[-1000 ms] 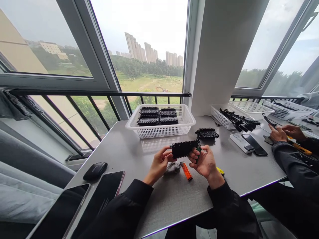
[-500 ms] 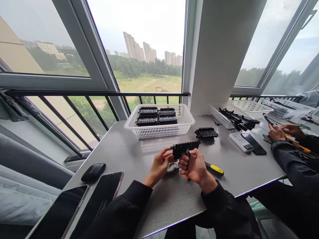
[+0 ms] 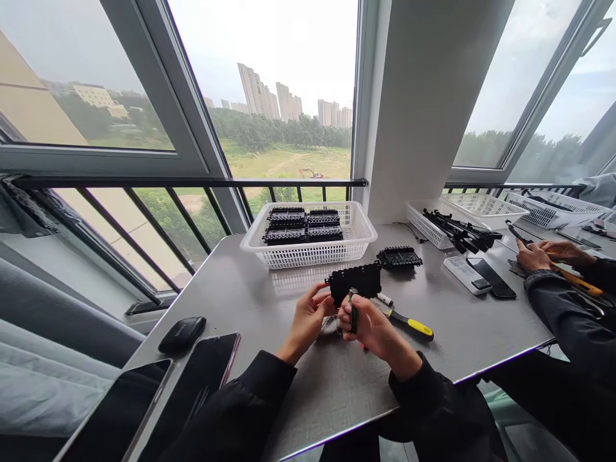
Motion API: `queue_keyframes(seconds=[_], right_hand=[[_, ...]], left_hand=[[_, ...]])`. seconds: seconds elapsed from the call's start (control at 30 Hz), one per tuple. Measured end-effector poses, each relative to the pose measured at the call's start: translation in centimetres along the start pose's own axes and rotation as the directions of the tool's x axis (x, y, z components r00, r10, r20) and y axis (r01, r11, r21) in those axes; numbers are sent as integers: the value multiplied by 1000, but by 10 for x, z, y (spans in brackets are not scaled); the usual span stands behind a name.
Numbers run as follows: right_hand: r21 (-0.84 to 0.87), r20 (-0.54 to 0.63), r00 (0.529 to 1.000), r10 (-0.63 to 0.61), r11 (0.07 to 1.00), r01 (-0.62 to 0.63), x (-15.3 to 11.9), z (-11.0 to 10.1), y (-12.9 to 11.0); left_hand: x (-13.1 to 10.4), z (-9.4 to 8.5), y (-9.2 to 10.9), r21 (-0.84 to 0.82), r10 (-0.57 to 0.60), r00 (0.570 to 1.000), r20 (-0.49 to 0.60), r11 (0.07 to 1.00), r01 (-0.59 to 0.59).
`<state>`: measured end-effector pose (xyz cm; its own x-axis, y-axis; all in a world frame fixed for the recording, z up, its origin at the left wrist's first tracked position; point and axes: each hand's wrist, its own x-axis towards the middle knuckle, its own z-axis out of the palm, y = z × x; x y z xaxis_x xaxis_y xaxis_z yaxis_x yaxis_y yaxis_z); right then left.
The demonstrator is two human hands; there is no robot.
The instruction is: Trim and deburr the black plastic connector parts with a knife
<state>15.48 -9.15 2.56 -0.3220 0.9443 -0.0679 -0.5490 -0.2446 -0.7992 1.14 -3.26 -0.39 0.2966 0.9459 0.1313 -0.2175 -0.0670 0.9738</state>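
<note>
My left hand grips the left end of a black plastic part with a toothed upper edge, tilted up above the table. In my closed right hand is a dark green lighter with a metal top, held upright in front of the part's lower edge. Under my hands lies a crumpled clear bag, partly hidden. A tool with a yellow and black handle rests right of my right hand, beside a small white cylinder. Beyond the held part sits another black part.
A white basket holds several similar black parts. Left are a black case and two dark-screened devices. To the right are a white box, a phone and another basket. A co-worker's hands work at far right.
The black part has tilted so its flat face shows more. My right hand with the lighter has shifted slightly left, uncovering the white cylinder and more of the yellow-handled tool.
</note>
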Motion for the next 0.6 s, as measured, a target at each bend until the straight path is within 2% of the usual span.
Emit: queue_keyframes(seconds=[0.07, 0.1, 0.17, 0.2, 0.23, 0.27, 0.3, 0.43, 0.6], right_hand=[[-164, -156, 973, -167, 976, 141, 0, -6, -3], [-281, -246, 926, -288, 935, 216, 1, -11, -4], [-497, -373, 762, -529, 807, 318, 4, -21, -3], [-570, -402, 681, -612, 749, 337, 6, -25, -2], [-617, -418, 622, -662, 709, 341, 8, -29, 0], [-642, -427, 591, -684, 690, 335, 10, -31, 2], [-652, -431, 587, -685, 686, 322, 12, -33, 4], [-605, -453, 621, -639, 732, 312, 16, -35, 12], [-524, -487, 603, -631, 764, 376, 17, -35, 11]], left_hand=[[2, -2, 1, -82, -38, 998, -53, 996, 34], [2, -3, 1, -124, -58, 995, -78, 991, 48], [3, -4, 3, -206, -106, 989, -105, 975, 82], [3, -5, 4, -240, -129, 986, -104, 965, 101], [2, -5, 5, -265, -148, 985, -93, 957, 119], [1, -6, 6, -277, -160, 984, -75, 951, 133], [1, -6, 8, -277, -165, 985, -52, 950, 144], [-2, -3, 9, -189, -158, 986, 46, 968, 164], [-1, 1, 3, -89, -90, 995, 38, 992, 93]])
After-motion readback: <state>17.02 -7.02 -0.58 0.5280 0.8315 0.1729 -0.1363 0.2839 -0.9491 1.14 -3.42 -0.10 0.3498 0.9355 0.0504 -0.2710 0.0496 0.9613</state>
